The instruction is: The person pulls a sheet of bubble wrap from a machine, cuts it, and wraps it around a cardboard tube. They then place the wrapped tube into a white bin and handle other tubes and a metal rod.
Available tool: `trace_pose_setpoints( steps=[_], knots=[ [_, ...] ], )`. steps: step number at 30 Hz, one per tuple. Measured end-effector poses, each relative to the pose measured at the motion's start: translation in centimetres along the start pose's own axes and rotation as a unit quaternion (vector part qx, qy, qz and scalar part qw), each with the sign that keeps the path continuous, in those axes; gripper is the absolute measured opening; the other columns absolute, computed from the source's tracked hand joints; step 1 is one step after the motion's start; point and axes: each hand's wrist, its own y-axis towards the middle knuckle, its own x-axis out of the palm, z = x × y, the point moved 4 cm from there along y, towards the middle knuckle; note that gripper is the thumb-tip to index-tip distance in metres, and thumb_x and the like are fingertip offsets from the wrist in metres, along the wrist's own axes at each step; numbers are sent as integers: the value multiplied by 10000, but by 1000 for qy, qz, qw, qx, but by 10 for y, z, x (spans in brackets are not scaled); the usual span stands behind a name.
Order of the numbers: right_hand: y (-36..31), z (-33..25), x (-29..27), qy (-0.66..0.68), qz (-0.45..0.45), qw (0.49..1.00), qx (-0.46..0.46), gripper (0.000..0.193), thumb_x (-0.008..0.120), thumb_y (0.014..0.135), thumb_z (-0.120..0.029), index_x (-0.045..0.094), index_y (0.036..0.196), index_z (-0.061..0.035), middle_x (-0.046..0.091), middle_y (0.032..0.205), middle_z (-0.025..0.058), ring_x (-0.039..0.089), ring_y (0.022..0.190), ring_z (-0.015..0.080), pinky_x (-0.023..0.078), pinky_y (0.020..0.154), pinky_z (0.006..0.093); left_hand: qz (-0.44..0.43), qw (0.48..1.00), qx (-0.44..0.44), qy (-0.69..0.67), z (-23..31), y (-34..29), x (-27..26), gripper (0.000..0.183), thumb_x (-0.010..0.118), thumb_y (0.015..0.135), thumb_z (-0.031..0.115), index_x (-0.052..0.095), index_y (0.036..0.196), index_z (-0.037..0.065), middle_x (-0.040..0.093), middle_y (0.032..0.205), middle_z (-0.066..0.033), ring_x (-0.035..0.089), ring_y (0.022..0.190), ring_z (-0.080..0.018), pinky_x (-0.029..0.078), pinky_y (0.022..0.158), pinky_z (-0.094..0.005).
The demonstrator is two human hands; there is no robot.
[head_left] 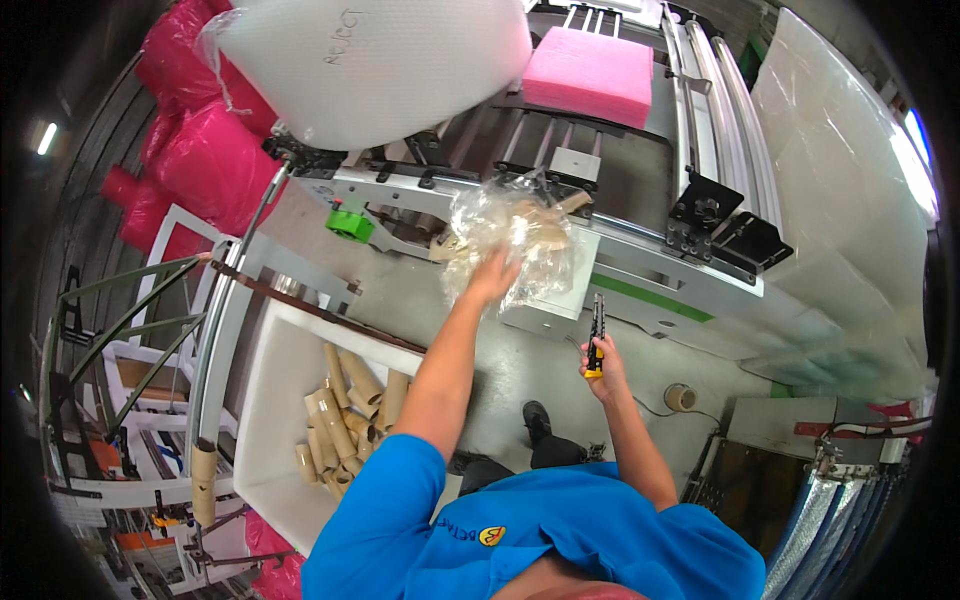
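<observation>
Currently the left hand [492,278] grips a clear film wad [510,240] raised against the machine frame [640,265]; the right hand [603,365] is closed round pliers [597,335], tips up. Risk: film snagging on brackets, or pliers slipping toward the raised arm

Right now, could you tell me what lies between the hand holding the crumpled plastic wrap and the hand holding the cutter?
In the head view, only bare grey floor separates the left hand from the right hand.

Cardboard tubes [340,415] in bin [275,400] at left; foam pad [590,75] on machine [640,250] ahead; tape roll [680,397] on floor, right.
</observation>
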Motion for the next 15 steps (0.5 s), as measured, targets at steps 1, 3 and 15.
trace_pose_setpoints(
  steps=[1, 3, 15],
  knots=[
    [4, -5, -7, -47, 3, 999, -10, 124, 470, 784, -222, 430, 847, -122, 488, 649, 23, 450, 470, 114, 368, 377, 243, 9, 998, 40, 54, -26, 0, 38, 451, 399, 819, 292, 344, 1196, 52, 343, 1225, -158, 292, 1154, -285, 223, 949, -357],
    [15, -11, -26, -134, 11, 991, -26, 168, 472, 788, -244, 425, 888, -118, 489, 685, 38, 452, 471, 117, 378, 379, 256, -112, 977, -11, -182, -14, 20, 30, 409, 391, 820, 266, 387, 1162, 42, 388, 1193, -150, 339, 1126, -277, 256, 933, -334],
    [110, -10, 50, -514, 71, 772, -366, 196, 457, 748, -47, 536, 903, 42, 569, 699, 115, 549, 647, 205, 420, 594, 311, 131, 935, -88, -318, -73, -143, -162, 251, 532, 760, 129, 517, 993, 35, 570, 892, -75, 527, 827, -137, 414, 734, -255]
  ],
)
